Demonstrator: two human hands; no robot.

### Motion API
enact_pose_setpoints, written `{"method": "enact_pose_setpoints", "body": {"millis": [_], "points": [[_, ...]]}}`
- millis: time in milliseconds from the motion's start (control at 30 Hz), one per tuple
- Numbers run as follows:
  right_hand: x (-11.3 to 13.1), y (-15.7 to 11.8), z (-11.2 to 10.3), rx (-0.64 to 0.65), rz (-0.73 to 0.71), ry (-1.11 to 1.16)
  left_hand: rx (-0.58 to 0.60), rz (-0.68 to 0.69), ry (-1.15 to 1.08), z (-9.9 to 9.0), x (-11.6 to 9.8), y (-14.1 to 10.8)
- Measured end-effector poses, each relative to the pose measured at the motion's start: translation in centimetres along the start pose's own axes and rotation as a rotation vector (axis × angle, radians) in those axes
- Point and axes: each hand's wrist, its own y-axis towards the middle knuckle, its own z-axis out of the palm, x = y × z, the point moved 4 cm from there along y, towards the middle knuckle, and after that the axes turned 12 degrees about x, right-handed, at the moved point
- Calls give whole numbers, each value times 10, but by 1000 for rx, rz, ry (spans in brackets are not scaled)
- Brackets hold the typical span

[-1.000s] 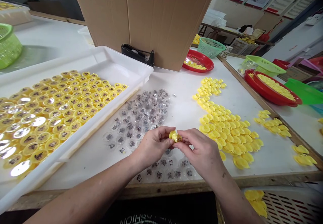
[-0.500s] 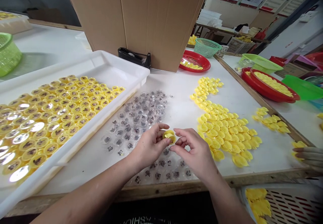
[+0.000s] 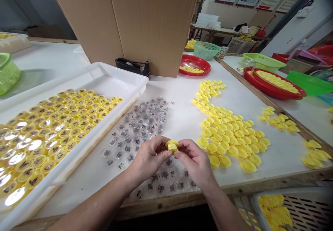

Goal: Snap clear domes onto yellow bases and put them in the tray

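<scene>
Between my hands is a small yellow round piece [image 3: 172, 145] with a wide rim on top. My left hand [image 3: 151, 156] grips its left side with thumb and fingers. The fingertips of my right hand [image 3: 194, 160] pinch it from the right. Beneath and beyond my hands lie clear discs [image 3: 144, 116] with small dark printed figures. Yellow pieces [image 3: 231, 134] spread over the white table to the right. On the left, a white tray [image 3: 122, 75] holds rows of yellow pieces with printed faces.
A tall cardboard box [image 3: 145, 26] stands behind a black tape dispenser [image 3: 132, 66]. Red plates [image 3: 195, 65] and green baskets [image 3: 206, 50] sit further back. Along the front runs the wooden table edge [image 3: 182, 201], with a white crate [image 3: 307, 206] below at right.
The yellow piece has been tipped so its side shows, and my right fingers now touch it. The other person's hand at the right edge has left the view.
</scene>
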Motion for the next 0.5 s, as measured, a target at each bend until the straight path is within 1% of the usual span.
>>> {"method": "enact_pose_setpoints", "body": {"millis": [67, 133, 200, 267, 333, 367, 400, 433, 467, 500], "points": [[-1, 0, 1, 8, 7, -7, -14, -6, 104, -3, -2, 0], [-3, -1, 2, 14, 44, -22, -2, -35, 126, -2, 0, 0], [-6, -1, 1, 7, 90, -30, 28, -76, 49, 2, 3, 0], [-10, 0, -2, -26, 123, -17, 45, -100, -47, 6, 4, 0], [-15, 1, -5, -66, 139, 10, 43, -112, -84, 5, 0, 1], [-17, 1, -6, -72, 143, 28, 28, -118, -71, -1, -5, 2], [-19, 1, -7, -69, 145, 44, -2, -125, -35, -12, -10, 4], [-20, 2, -9, -67, 150, 56, -48, -130, 18, -29, -18, 7], [-21, 2, -10, -66, 158, 62, -114, -136, 90, -52, -25, 10], [-22, 2, -12, -75, 167, 62, -194, -154, 194, -81, -33, 14]]}}
